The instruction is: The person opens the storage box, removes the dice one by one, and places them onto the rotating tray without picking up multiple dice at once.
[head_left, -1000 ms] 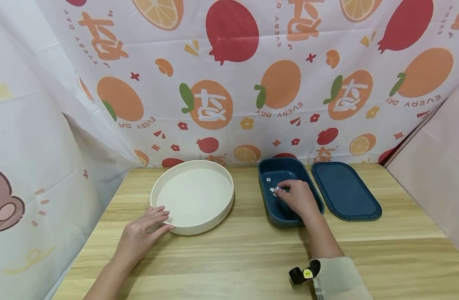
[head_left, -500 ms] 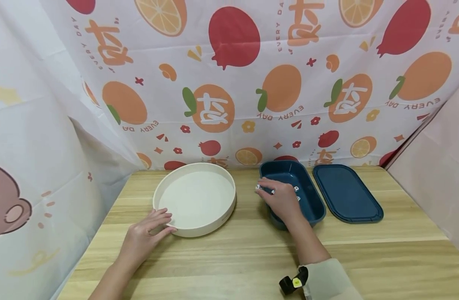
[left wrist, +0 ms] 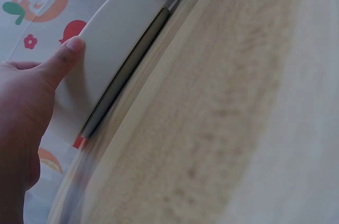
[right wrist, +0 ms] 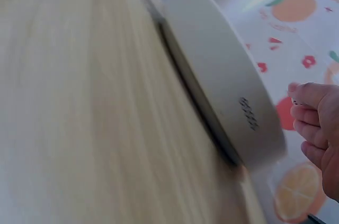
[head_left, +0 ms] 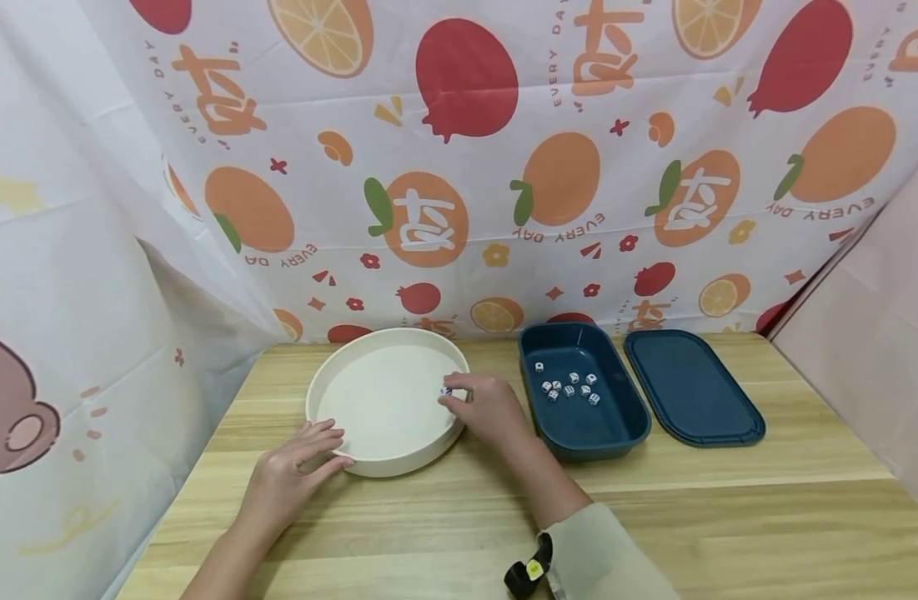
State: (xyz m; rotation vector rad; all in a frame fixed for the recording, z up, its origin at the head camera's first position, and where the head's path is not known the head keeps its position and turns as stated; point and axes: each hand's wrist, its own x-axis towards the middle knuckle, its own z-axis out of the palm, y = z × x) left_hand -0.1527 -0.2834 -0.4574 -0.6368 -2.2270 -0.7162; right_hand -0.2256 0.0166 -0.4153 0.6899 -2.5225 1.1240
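My right hand (head_left: 494, 410) pinches a small white die (head_left: 447, 391) between thumb and fingertips, over the right side of a round cream tray (head_left: 421, 461). In the right wrist view that hand (right wrist: 320, 128) is beside the tray's wall (right wrist: 222, 70), the die mostly hidden by its fingers. At the tray's front left, my left hand (head_left: 286, 471) holds the rim, thumb outside and fingers reaching over the inside. The left wrist view shows this thumb (left wrist: 69, 54) against the outer wall. Several white dice (head_left: 569, 390) lie loose in a deep blue box (head_left: 589, 429).
Right of the box, its matching blue lid (head_left: 694, 387) lies flat on the wooden table (head_left: 459, 533). A fruit-print curtain (head_left: 489, 192) hangs directly behind the table. More cloth (head_left: 76, 250) closes off the left side.
The right hand has lifted a die out of the blue box and carried it left over the tray. The left hand stays on the tray's rim.
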